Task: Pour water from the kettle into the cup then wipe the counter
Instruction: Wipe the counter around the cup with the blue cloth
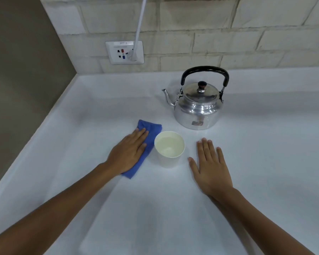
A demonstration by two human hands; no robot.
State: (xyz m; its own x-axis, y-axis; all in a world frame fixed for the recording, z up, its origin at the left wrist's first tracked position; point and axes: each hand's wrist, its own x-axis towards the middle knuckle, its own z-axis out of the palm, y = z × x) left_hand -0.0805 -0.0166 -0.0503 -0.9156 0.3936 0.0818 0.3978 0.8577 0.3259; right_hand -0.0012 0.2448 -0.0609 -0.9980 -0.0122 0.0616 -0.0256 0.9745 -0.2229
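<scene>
A shiny metal kettle [197,105] with a black handle stands upright on the white counter [265,153], its spout pointing left. In front of it sits a white paper cup [169,149] with water in it. A folded blue cloth [149,142] lies just left of the cup. My left hand [127,153] lies flat on the cloth, pressing it to the counter. My right hand [211,166] rests flat on the bare counter to the right of the cup, fingers spread, holding nothing.
A brick wall runs along the back with a white socket plate [124,52] and a white cable [139,28] plugged into it. A grey-brown side wall [17,80] borders the counter on the left.
</scene>
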